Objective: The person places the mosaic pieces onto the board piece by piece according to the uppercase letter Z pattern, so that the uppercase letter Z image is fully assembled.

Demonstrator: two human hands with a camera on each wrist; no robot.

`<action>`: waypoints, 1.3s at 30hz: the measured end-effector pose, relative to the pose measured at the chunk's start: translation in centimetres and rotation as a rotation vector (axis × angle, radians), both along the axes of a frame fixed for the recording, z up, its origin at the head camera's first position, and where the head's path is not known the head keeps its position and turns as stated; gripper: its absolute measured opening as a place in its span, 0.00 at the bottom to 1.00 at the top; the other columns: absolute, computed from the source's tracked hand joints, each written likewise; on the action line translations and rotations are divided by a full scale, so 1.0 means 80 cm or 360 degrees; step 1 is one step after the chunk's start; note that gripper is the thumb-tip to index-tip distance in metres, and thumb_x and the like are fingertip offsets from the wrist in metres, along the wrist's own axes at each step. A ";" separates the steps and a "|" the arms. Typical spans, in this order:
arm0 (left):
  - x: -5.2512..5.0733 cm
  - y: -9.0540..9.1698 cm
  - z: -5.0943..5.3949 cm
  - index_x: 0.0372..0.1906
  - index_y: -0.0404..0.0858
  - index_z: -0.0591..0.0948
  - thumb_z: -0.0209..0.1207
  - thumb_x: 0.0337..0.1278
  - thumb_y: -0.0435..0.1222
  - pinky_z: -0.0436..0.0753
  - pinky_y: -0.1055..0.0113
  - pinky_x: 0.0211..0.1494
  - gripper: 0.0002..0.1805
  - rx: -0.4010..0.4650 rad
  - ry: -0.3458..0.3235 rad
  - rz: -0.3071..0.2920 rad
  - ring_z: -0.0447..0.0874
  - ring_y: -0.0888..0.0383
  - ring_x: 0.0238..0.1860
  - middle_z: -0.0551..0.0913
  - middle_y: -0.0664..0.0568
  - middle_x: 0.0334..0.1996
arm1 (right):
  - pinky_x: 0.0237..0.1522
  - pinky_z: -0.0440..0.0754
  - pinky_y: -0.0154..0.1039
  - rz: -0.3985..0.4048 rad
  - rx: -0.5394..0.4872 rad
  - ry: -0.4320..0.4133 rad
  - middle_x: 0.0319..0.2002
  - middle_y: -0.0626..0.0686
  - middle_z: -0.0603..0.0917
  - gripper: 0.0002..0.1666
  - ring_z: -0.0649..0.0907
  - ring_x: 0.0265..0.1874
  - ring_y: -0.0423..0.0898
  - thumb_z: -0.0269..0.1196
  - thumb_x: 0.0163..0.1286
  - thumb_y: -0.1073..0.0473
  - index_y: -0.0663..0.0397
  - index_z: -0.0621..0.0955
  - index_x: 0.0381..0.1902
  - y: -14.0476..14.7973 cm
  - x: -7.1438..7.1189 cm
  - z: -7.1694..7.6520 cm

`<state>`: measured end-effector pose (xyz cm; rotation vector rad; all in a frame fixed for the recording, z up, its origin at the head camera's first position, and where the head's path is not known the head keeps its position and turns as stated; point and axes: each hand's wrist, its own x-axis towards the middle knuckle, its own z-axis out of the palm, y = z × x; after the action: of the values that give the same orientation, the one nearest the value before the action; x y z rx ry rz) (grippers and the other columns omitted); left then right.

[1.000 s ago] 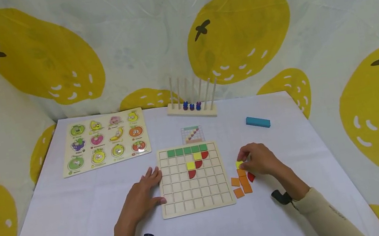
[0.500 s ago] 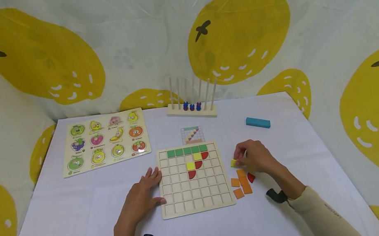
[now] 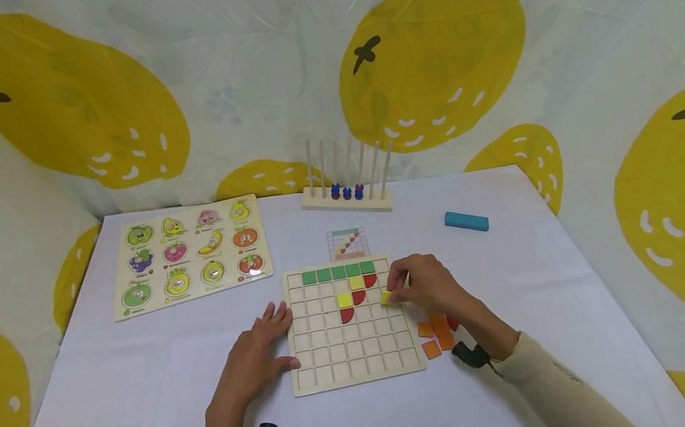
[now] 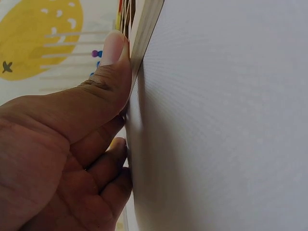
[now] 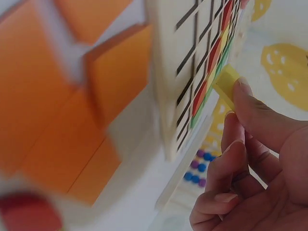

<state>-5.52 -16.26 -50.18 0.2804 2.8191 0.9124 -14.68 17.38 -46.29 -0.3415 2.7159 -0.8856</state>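
White cloth (image 3: pixel 264 68) with yellow fruit prints walls the back and sides of a white-covered counter (image 3: pixel 116 402). We find a gridded board (image 3: pixel 355 349) near the middle, carrying five green squares (image 3: pixel 339 273) along its far row, with two yellow squares (image 3: pixel 356 283) and three red pieces (image 3: pixel 360 297) stepping down nearer and leftward.

We record the left hand (image 3: pixel 256 364) lying with its fingers loosely spread at the board's left edge, clasping nothing. We note the right hand (image 3: pixel 423 281) pinching a yellow tile (image 3: pixel 387 298) above the board's right side; it looks raised clear of the surface.

We judge the chief hazard to be a slip: the pinch takes a small area, so the tile could twist or drop into a wrong cell. Setting it down tilted could knock a neighbouring red piece askew, and a slackened left hand might let the board shift.

We also flag the loose orange tiles (image 3: pixel 442 333) right of the board; the right wrist passes close and could scatter them. We list beyond the working path a pattern card (image 3: pixel 348 243), peg stand (image 3: pixel 346 203), blue block (image 3: pixel 466 221) and, far left, a fruit puzzle (image 3: pixel 231 268).
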 end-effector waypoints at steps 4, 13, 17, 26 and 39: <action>0.000 0.000 0.000 0.78 0.40 0.71 0.84 0.39 0.39 0.68 0.35 0.80 0.55 0.0004 0.0007 -0.0001 0.60 0.43 0.84 0.66 0.48 0.81 | 0.35 0.75 0.37 0.0056 -0.0004 0.0014 0.26 0.45 0.81 0.13 0.78 0.30 0.45 0.81 0.61 0.57 0.44 0.84 0.28 -0.019 0.001 -0.002; 0.000 0.000 -0.001 0.78 0.40 0.71 0.84 0.39 0.40 0.69 0.35 0.80 0.55 -0.0016 -0.0004 0.0005 0.60 0.42 0.84 0.66 0.48 0.81 | 0.33 0.76 0.36 0.0181 -0.0034 0.0078 0.24 0.41 0.82 0.13 0.79 0.27 0.42 0.82 0.59 0.56 0.43 0.85 0.28 -0.061 0.005 -0.002; 0.000 -0.001 -0.001 0.78 0.40 0.71 0.83 0.39 0.40 0.68 0.35 0.80 0.55 -0.0016 -0.0006 -0.0004 0.60 0.41 0.84 0.66 0.48 0.81 | 0.32 0.76 0.35 0.0206 -0.0066 0.0071 0.24 0.41 0.82 0.14 0.79 0.26 0.39 0.82 0.59 0.56 0.41 0.84 0.27 -0.078 0.005 -0.006; -0.001 -0.001 -0.002 0.79 0.40 0.70 0.83 0.41 0.41 0.69 0.34 0.79 0.55 -0.0012 -0.0022 -0.0007 0.61 0.38 0.83 0.65 0.48 0.82 | 0.27 0.77 0.35 0.0248 -0.0059 0.0068 0.21 0.39 0.83 0.13 0.81 0.22 0.37 0.80 0.62 0.55 0.41 0.83 0.27 -0.107 0.004 -0.015; 0.000 -0.001 0.000 0.78 0.40 0.71 0.83 0.40 0.39 0.69 0.33 0.78 0.55 0.0001 -0.0003 0.0000 0.62 0.37 0.82 0.66 0.47 0.81 | 0.27 0.75 0.34 0.0333 0.0149 0.0149 0.22 0.40 0.80 0.13 0.78 0.24 0.38 0.80 0.62 0.55 0.43 0.84 0.26 -0.124 0.011 -0.018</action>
<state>-5.53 -16.32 -50.16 0.2799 2.8172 0.9129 -13.80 7.44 -47.71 -0.6484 2.7299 -0.6990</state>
